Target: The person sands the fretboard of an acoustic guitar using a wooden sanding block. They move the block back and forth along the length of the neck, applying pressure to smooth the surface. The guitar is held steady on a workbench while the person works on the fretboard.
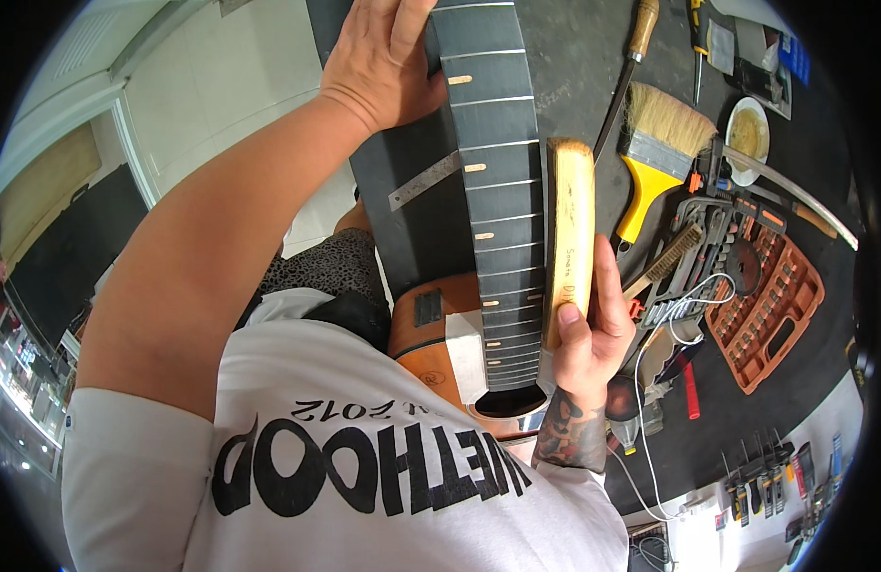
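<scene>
An acoustic guitar lies with its dark fretted neck (502, 191) running away from me and its orange-brown body (431, 329) close to my shirt. My left hand (379, 62) is at the far part of the neck, its thumb against the left edge; some fingertips run out of the picture. My right hand (593, 334) grips a long, pale yellow wooden block (571, 219) near its lower end. The thumb lies on top and the fingers run along the right side. This block is beside the right edge of the fretboard. White tape or paper (466, 357) covers part of the guitar's top by the soundhole.
Right of the neck, the dark worktop (574, 48) carries a yellow-handled brush (650, 162), a wooden-handled file (631, 57), a white dish (747, 138), a wire brush (674, 253) and an orange tool case (769, 305). A white cable (641, 400) winds among them. A metal ruler (423, 179) lies left of the neck.
</scene>
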Available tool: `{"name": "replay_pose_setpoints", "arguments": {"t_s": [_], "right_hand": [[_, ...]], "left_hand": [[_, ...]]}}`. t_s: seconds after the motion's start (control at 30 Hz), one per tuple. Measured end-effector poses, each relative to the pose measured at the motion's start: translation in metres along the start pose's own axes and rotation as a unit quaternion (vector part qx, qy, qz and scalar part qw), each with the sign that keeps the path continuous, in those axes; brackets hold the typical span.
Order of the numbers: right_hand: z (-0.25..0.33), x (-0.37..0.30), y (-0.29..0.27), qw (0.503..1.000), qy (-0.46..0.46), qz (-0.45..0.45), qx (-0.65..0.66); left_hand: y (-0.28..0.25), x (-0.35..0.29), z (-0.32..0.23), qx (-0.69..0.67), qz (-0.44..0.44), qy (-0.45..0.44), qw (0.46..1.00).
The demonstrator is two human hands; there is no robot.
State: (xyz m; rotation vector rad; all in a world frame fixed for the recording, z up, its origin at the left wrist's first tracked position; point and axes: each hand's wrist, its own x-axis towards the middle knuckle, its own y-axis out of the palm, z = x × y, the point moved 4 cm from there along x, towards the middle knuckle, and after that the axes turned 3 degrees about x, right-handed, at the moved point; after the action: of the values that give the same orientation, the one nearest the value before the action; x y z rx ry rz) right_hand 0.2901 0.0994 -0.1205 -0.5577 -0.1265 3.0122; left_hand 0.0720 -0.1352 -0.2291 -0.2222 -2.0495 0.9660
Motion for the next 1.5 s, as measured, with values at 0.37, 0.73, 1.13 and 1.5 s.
{"name": "replay_pose_setpoints", "arguments": {"t_s": [0.37,0.73,1.13,1.5], "right_hand": [[-0.008,-0.027,-0.008,1.0,0.01,-0.028,0.0],[0.016,0.023,0.013,0.998,-0.029,-0.021,-0.06],[0.066,0.144,0.065,0.996,-0.079,-0.032,-0.006],[0.098,0.22,0.093,0.985,-0.153,0.016,0.074]], "left_hand": [[-0.004,0.01,-0.009,0.06,0.021,0.007,0.998],[-0.004,0.007,-0.008,0.001,0.014,-0.036,0.999],[0.004,0.0,-0.001,-0.003,-0.039,-0.018,0.999],[-0.004,0.004,-0.006,-0.009,-0.024,-0.029,0.999]]}}
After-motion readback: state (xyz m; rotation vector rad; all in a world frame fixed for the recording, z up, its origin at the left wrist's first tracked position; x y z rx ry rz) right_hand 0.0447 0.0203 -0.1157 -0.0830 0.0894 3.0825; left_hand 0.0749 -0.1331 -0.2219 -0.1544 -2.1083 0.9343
